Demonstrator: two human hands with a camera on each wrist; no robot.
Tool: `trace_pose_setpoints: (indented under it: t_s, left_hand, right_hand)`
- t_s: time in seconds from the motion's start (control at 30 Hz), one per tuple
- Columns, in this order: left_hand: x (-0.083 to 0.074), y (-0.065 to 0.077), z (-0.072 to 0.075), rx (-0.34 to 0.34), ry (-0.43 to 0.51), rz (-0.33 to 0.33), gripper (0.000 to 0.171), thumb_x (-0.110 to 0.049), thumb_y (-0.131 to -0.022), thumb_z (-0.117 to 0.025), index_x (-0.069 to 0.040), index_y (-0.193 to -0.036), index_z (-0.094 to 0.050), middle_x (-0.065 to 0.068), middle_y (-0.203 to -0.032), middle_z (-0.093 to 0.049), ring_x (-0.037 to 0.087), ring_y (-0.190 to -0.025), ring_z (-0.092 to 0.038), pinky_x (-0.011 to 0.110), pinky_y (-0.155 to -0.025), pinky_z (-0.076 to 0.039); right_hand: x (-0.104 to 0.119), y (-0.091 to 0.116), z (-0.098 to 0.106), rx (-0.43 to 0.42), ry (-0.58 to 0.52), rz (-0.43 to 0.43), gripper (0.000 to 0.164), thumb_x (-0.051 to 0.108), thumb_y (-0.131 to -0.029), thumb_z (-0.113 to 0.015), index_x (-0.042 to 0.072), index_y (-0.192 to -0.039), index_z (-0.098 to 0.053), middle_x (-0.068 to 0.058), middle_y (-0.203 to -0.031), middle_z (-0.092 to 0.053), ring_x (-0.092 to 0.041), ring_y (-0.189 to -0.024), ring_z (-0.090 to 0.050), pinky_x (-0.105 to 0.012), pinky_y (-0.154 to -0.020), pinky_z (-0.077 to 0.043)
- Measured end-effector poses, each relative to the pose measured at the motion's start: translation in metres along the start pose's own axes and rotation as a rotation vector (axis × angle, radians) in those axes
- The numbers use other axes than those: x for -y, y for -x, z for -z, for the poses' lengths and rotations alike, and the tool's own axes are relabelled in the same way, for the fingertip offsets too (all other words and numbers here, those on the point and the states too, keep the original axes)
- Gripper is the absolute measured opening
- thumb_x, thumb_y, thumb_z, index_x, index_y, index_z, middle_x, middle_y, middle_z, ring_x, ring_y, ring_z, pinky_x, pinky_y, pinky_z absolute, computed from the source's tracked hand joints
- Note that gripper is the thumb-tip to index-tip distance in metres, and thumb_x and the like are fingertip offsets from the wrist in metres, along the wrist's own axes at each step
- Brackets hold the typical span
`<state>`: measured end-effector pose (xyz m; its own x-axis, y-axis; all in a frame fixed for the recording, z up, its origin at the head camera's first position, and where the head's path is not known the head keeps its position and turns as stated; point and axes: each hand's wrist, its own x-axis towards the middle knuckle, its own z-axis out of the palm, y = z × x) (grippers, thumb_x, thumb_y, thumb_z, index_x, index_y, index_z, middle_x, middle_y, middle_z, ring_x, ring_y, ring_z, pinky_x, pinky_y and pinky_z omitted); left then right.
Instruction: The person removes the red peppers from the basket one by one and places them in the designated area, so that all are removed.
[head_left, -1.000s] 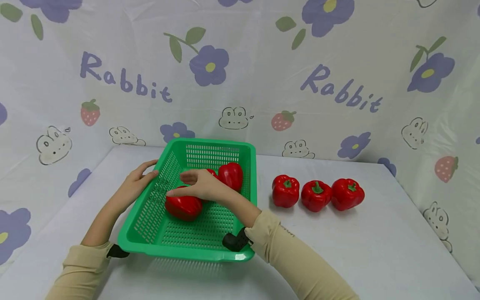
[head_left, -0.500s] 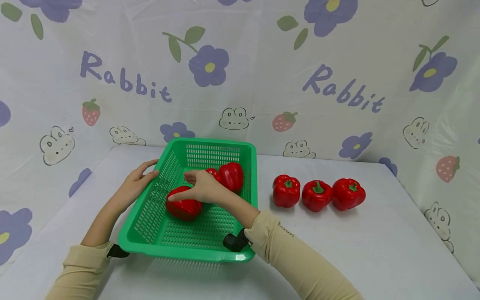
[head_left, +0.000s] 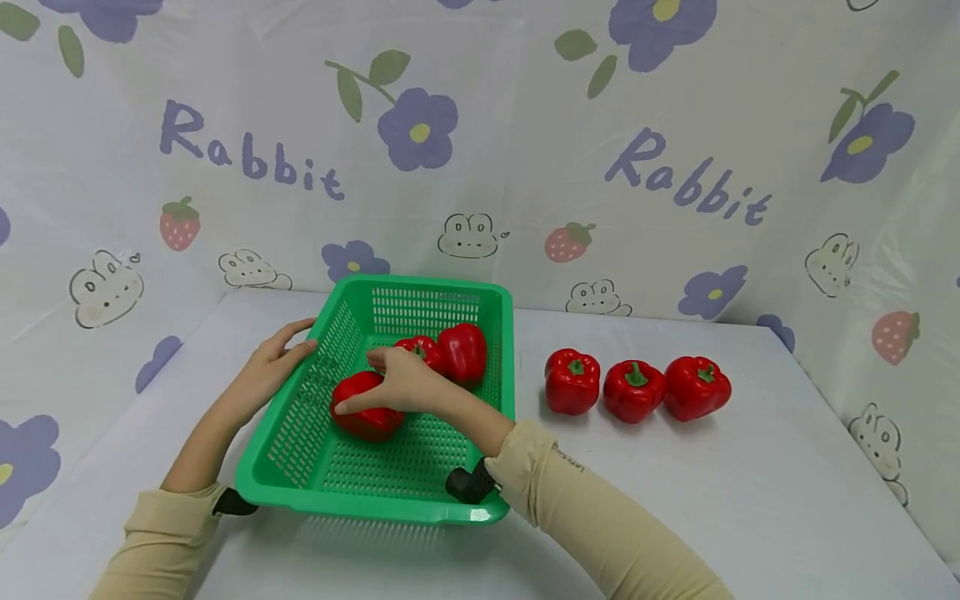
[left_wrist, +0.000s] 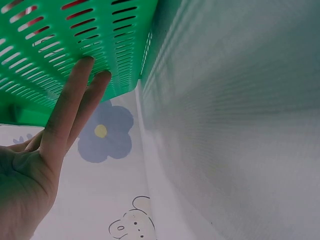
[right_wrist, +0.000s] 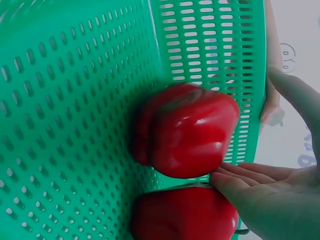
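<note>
We log the right hand lower, baring more of the stem-up red bell pepper; its fingers are unclenched, so we judge the glossy front red bell pepper, inside the green slotted plastic basket, ungripped. Left hand's straight fingers touch the basket.

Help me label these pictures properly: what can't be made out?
Head: right beige fabric sleeve's lettering, too small.
Head: part of the front-most glossy red bell pepper, behind the right hand.
Left wrist: what lies in the green slotted plastic basket, mostly hidden by its wall.
Right wrist: part of the lower red bell pepper, past the bottom edge.
</note>
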<state>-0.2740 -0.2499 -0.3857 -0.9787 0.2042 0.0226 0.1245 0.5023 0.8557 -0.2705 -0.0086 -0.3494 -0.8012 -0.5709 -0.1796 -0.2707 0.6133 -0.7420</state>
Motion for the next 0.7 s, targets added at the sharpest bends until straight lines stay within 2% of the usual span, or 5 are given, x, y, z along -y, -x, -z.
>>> trace_pose_setpoints:
  t_s: [0.23, 0.47, 0.7]
  left_hand:
    - [0.0004, -0.0003, 0.0000, -0.002, -0.007, -0.002, 0.059, -0.038, -0.105, -0.039, -0.011, -0.155, -0.024, 0.032, -0.116, -0.063, 0.006, -0.078, -0.069, 0.028, -0.070, -0.057]
    - [-0.0009, 0.0006, -0.0003, 0.000, 0.007, -0.003, 0.059, -0.037, -0.105, -0.040, -0.011, -0.155, -0.024, 0.031, -0.112, -0.064, 0.008, -0.076, -0.069, 0.028, -0.069, -0.058]
    - [-0.0012, 0.0004, -0.0015, -0.007, -0.006, -0.007, 0.058, -0.036, -0.106, -0.039, -0.010, -0.155, -0.024, 0.029, -0.110, -0.065, 0.007, -0.076, -0.068, 0.027, -0.069, -0.057]
  right_hand:
    - [-0.0010, -0.0001, -0.0029, -0.030, 0.033, -0.034, 0.089, 0.042, -0.079, -0.079, 0.007, -0.149, -0.038, -0.010, -0.143, -0.054, -0.024, -0.124, -0.054, -0.035, -0.090, -0.056]
    - [-0.0023, -0.0004, -0.0056, -0.045, 0.067, -0.032, 0.089, 0.041, -0.078, -0.080, 0.007, -0.149, -0.039, -0.009, -0.137, -0.057, -0.023, -0.119, -0.055, -0.034, -0.088, -0.057]
    - [-0.0073, 0.0020, -0.0075, 0.050, 0.073, -0.095, 0.079, 0.041, -0.078, -0.080, 0.003, -0.140, -0.047, -0.008, -0.124, -0.062, -0.020, -0.107, -0.057, -0.032, -0.081, -0.057]
